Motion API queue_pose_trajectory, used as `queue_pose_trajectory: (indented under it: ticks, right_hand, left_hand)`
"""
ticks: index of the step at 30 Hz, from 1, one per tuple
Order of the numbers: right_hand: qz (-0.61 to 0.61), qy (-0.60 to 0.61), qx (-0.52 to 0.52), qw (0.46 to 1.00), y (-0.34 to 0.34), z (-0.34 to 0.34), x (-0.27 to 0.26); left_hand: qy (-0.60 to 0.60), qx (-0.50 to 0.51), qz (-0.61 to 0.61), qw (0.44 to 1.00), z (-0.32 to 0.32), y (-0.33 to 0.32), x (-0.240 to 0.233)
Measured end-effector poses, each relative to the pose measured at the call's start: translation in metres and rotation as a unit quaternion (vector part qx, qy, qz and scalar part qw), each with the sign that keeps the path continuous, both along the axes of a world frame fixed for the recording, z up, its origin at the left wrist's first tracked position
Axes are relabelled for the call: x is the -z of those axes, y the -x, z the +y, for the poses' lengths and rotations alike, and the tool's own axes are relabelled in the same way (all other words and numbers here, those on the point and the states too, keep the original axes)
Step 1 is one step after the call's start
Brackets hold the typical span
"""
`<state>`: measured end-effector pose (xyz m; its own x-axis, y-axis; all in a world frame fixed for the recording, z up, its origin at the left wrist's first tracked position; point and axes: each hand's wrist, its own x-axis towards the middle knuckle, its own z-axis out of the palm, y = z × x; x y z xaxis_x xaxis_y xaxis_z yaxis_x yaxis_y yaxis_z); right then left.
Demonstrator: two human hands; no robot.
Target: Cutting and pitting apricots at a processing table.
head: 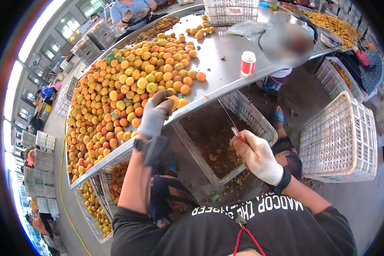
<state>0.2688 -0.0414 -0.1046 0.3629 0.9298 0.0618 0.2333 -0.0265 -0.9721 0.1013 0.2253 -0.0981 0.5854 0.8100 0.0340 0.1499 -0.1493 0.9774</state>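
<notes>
My left hand (157, 112), in a pale glove with stained fingertips, grips an apricot (173, 101) at the metal table's near edge. Another apricot (182, 102) lies right beside it. A large heap of yellow to orange apricots (115, 96), with a few green leaves, spreads over the table beyond and to the left. My right hand (257, 155), also gloved, is closed on the red handle of a thin-bladed knife (228, 115), its blade pointing up and left. Under both hands stands a plastic crate (220, 180) with dark scraps and bits of fruit at its bottom.
A white bottle with a red label (248, 64) stands on the metal table (217, 70). An upright white crate (336, 140) is at right. Crates of apricots (96, 208) sit under the table at left. A co-worker (131, 12) is across the table; a blurred patch covers the upper right.
</notes>
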Motion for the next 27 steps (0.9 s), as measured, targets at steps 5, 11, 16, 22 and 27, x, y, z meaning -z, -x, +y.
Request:
queue_pose_trajectory:
  ticks: [5, 11, 16, 22, 27]
  right_hand:
    - [0.646, -0.081, -0.097, 0.752, 0.021, 0.004, -0.010]
    - [0.185, -0.074, -0.081, 0.977, 0.053, -0.016, -0.041]
    - [-0.087, -0.102, -0.084, 0.987, 0.063, -0.032, -0.049]
    - [-0.075, -0.082, -0.103, 0.988, 0.076, -0.048, -0.069]
    - [-0.081, -0.114, -0.084, 0.987, 0.086, -0.054, -0.066]
  left_hand:
    - [0.171, 0.093, -0.244, 0.950, -0.101, 0.011, -0.042]
    - [0.229, 0.028, -0.330, 0.915, -0.166, 0.025, -0.063]
    - [0.200, 0.063, -0.355, 0.911, -0.186, 0.037, -0.067]
    - [0.126, 0.008, -0.341, 0.932, -0.217, 0.047, -0.085]
    - [0.075, -0.002, -0.346, 0.935, -0.237, 0.048, -0.096]
